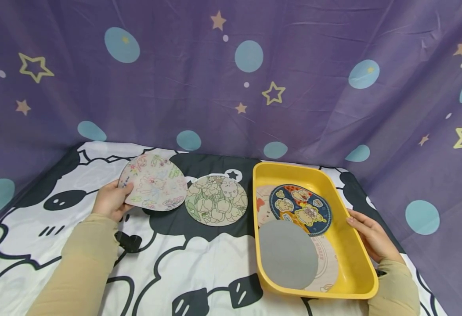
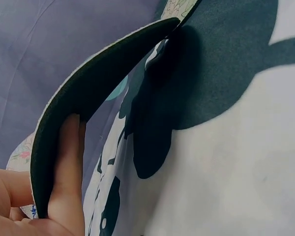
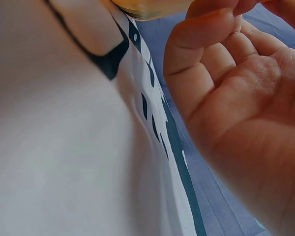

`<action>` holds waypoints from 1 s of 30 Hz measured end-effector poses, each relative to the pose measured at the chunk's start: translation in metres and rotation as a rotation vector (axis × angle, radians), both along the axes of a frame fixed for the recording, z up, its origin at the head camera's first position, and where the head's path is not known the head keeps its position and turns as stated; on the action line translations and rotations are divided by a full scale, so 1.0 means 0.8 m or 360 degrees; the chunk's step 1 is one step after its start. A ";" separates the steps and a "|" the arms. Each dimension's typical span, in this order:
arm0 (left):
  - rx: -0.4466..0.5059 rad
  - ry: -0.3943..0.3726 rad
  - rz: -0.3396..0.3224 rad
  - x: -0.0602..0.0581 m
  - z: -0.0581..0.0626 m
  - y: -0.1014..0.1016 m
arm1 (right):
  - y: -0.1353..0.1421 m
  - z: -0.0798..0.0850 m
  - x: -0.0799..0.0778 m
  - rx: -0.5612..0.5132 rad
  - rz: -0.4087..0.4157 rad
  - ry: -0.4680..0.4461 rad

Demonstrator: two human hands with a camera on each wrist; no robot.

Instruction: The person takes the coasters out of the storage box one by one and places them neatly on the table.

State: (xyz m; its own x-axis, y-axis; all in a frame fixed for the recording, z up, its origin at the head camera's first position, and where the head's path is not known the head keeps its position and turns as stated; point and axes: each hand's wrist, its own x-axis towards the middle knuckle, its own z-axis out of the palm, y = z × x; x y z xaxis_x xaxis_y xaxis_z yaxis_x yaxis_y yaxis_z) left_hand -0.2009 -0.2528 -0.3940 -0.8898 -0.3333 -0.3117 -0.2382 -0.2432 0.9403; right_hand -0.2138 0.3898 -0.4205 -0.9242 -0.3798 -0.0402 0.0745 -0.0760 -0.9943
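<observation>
At the left of the head view my left hand pinches the near-left edge of a round mat with a pale pink cartoon print, thumb on top. In the left wrist view, the mat's dark underside shows, bent, with fingers against it. Beside it, a round green floral mat lies on the cloth, its left edge close to the held one. My right hand grips the right rim of a yellow tray, thumb over the rim and the other fingers outside.
Inside the tray are a dark blue bear-print mat, a plain grey round mat and pale pink ones partly covered by them. A black-and-white cartoon cloth covers the surface. Behind hangs a purple curtain with stars.
</observation>
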 end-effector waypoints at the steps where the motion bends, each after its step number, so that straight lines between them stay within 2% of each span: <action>1: 0.0001 -0.0005 0.0001 0.000 0.000 0.000 | 0.000 0.000 0.000 -0.0005 0.0004 0.0000; 10: -0.0046 -0.0082 0.0000 -0.003 -0.004 -0.004 | 0.001 0.001 -0.001 -0.0058 0.0025 0.0012; 18: -0.0208 -0.0202 -0.0007 -0.007 -0.013 -0.010 | -0.001 0.002 -0.002 -0.0014 0.0000 0.0016; 30: -0.0404 -0.0325 -0.0049 -0.013 -0.016 -0.011 | -0.001 0.000 0.000 -0.0001 -0.0025 -0.0002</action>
